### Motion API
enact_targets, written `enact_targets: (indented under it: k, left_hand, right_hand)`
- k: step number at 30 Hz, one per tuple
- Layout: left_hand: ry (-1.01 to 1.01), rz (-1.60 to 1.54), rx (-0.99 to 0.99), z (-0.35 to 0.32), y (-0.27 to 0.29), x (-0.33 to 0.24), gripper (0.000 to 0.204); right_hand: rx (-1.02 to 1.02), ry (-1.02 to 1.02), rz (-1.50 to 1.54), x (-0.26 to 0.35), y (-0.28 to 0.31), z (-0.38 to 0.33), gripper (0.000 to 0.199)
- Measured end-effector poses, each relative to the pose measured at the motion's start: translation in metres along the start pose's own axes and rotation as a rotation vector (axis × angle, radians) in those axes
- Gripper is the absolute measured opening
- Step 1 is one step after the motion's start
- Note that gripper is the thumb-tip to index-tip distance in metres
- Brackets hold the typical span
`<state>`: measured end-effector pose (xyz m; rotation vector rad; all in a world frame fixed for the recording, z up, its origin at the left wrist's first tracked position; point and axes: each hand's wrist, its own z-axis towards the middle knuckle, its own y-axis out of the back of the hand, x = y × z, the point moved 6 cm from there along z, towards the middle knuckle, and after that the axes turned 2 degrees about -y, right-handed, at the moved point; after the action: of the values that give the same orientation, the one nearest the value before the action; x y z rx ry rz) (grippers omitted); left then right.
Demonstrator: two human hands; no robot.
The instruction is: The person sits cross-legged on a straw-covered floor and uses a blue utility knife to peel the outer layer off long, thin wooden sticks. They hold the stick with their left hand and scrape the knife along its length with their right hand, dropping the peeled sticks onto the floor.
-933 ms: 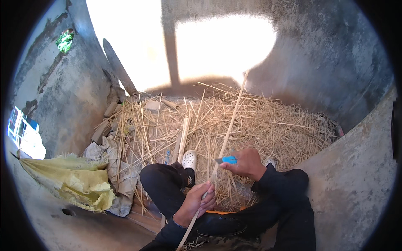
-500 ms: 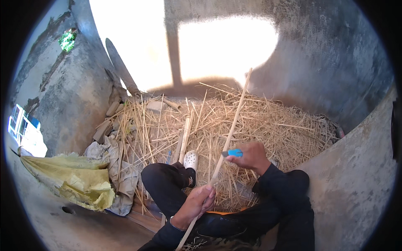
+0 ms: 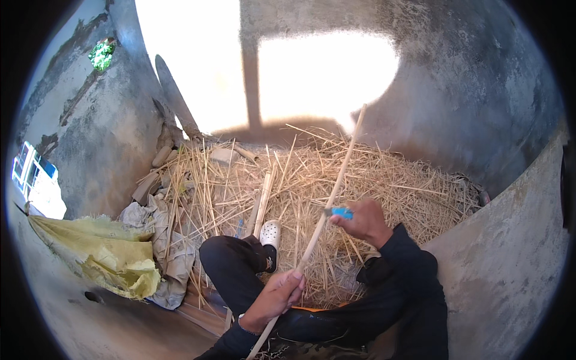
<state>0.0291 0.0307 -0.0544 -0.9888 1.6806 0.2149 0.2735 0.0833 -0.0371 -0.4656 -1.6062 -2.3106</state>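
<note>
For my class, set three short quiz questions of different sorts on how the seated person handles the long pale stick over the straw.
1. True or false: the left hand grips the lower part of the long pale wooden stick.
2. Multiple choice: the small blue-handled tool in the right hand meets the stick (A) at its top end, (B) near its middle, (C) below the left hand.
3. Fill in: the stick slants up over a heap of dry yellow ____.

Key: 1 true; 2 B; 3 straw.
</note>
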Motion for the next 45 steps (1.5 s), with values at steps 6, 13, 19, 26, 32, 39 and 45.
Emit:
enact_targets:
  k: [6,13,19,26,32,39,45]
  left_hand:
    - [-0.103,0.145,-0.046,0.004,0.005,-0.021,0.033]
    - [-0.084,0.146,-0.029,0.006,-0.001,-0.018,0.034]
    - [-0.087,0.183,-0.041,0.000,0.002,-0.014,0.034]
    - [-0.051,0.127,-0.008,0.002,0.002,-0.010,0.033]
    - [-0.038,0.136,0.004,0.001,-0.002,-0.012,0.032]
    - [-0.024,0.068,0.042,-0.002,-0.007,-0.004,0.033]
    - [-0.018,0.106,0.026,-0.004,-0.007,-0.010,0.032]
  right_hand:
    - [0.082,0.187,-0.042,0.051,-0.009,-0.021,0.075]
    - [0.032,0.043,0.013,0.028,-0.014,-0.020,0.077]
    - [-0.012,0.014,0.066,0.016,-0.010,-0.007,0.076]
    - [-0.003,0.058,0.045,0.035,-0.012,-0.022,0.076]
    - [-0.036,-0.128,0.032,-0.015,0.004,0.009,0.075]
    - [-0.060,-0.062,0.054,0.004,-0.002,-0.008,0.076]
    - [0.000,-0.144,0.109,0.002,-0.005,-0.008,0.077]
